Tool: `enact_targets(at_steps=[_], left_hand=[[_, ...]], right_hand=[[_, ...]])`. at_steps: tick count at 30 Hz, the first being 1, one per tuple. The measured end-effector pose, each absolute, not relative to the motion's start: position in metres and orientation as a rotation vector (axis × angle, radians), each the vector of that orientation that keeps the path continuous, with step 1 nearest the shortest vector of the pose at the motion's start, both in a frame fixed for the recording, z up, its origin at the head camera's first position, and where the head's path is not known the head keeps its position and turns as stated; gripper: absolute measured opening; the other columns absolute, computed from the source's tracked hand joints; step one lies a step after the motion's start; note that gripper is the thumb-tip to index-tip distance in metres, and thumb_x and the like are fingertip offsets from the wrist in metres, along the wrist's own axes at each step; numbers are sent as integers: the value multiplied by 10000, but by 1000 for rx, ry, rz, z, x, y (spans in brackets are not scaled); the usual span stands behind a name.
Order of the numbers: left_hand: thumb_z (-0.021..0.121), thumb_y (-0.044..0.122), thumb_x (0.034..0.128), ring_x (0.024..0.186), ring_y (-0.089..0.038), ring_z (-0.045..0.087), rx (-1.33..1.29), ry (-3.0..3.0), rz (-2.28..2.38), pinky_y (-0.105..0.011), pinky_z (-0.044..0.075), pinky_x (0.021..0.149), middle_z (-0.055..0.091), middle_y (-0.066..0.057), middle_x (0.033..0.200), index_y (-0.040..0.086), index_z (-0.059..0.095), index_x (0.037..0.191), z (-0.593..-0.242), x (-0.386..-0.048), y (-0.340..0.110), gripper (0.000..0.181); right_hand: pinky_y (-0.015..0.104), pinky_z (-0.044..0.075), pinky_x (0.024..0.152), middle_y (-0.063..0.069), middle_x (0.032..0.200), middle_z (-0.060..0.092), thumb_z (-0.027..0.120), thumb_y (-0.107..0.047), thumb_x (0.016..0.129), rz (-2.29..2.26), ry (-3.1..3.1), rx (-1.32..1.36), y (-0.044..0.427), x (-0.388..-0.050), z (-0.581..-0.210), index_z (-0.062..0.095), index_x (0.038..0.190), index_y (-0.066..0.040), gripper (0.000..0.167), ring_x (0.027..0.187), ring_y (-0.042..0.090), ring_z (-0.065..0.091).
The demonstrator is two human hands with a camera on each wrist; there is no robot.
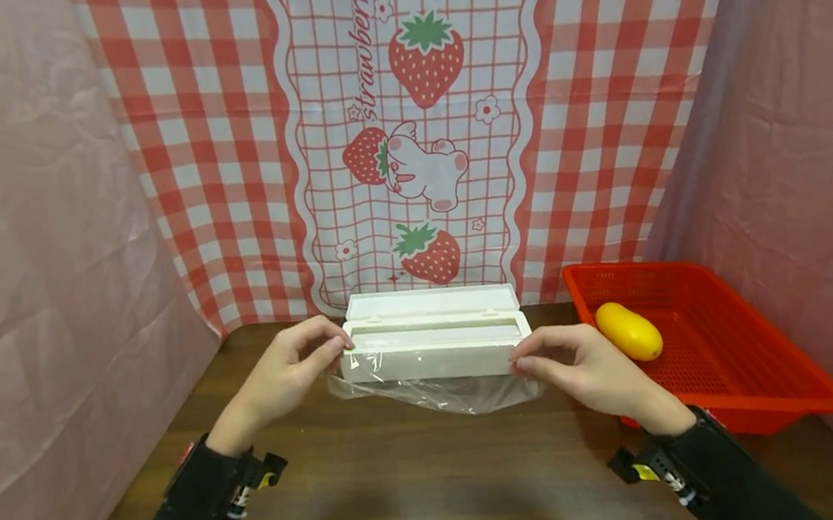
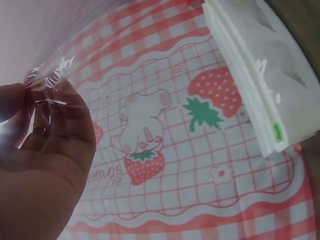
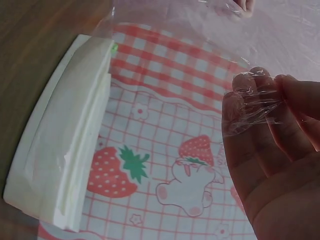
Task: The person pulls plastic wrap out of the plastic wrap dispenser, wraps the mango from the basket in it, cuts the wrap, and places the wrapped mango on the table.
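From my head view, the white box (image 1: 426, 363) sits mid-frame, just below centre, its long axis running left to right. The left hand (image 1: 295, 370) pinches the clear film (image 1: 467, 396) at the box's left end, the right hand (image 1: 592, 364) at its right end. Both wrist views show me fingers apart from the box; neither hand looks clearly nearer to it.

Glare streaks the clear film (image 1: 454, 394), and wrist views look dim
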State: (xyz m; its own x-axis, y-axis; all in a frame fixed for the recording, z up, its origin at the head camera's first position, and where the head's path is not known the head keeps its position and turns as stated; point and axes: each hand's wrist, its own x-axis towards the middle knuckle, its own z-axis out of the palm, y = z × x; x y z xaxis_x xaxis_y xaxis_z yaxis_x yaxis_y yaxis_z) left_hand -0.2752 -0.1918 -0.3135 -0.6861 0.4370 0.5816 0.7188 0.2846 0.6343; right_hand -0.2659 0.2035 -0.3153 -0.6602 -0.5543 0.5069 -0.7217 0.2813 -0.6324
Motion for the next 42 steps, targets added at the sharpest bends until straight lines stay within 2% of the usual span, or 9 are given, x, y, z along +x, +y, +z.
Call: enact_targets(at_steps=[4, 10, 19, 27, 30, 35, 42], left_hand=[[541, -6, 1024, 667, -196, 529, -1098, -2297, -1363, -275, 459, 587, 568, -71, 769, 40, 670, 993, -325, -275, -190, 140], [563, 37, 1027, 691, -134, 533, -1118, -2398, -1369, -266, 469, 612, 560, -17, 769, 105, 679, 960, -343, -274, -186, 150], [560, 60, 1033, 700, -86, 533, -1168, -2509, -1375, -257, 482, 627, 557, 25, 767, 76, 684, 964, -363, -269, -189, 143], [563, 59, 1029, 717, -67, 550, -1222, -2567, -1442, -247, 505, 632, 614, -109, 813, 16, 683, 982, -379, -263, -192, 136], [560, 62, 1030, 712, -56, 538, -1253, -2585, -1450, -238, 493, 626, 604, -112, 799, 34, 684, 972, -383, -261, -193, 140], [554, 93, 1038, 687, -11, 502, -1309, -2631, -1447, -213, 464, 607, 562, -3, 756, 59, 672, 933, -389, -257, -191, 161], [553, 90, 1032, 665, -3, 520, -1368, -2693, -1446, -208, 479, 599, 572, 26, 731, 35, 682, 917, -396, -252, -191, 181]], right_hand=[[313, 596, 740, -19, 969, 751, 693, -48, 952, 1350, -2411, 1197, 205, -266, -321, 750, 1041, -137, 138, 867, 162, 709], [304, 583, 754, -19, 954, 748, 677, -61, 969, 1312, -2450, 1338, 208, -265, -331, 749, 1038, -118, 115, 869, 151, 702], [308, 564, 780, -29, 950, 741, 653, -145, 1000, 1282, -2523, 1514, 210, -263, -349, 740, 1043, -135, 97, 852, 157, 681], [281, 552, 762, -58, 938, 737, 661, -212, 999, 1204, -2603, 1577, 211, -261, -362, 743, 1021, -169, 96, 837, 72, 651], [280, 560, 750, -76, 932, 731, 660, -215, 999, 1225, -2611, 1624, 210, -260, -367, 743, 1011, -181, 91, 826, 59, 646], [286, 569, 741, -76, 924, 726, 670, -218, 992, 1276, -2672, 1676, 209, -258, -374, 741, 1009, -187, 80, 819, 38, 629], [267, 564, 743, -67, 911, 729, 681, -198, 986, 1230, -2740, 1735, 208, -254, -382, 745, 979, -173, 69, 823, 10, 626]])
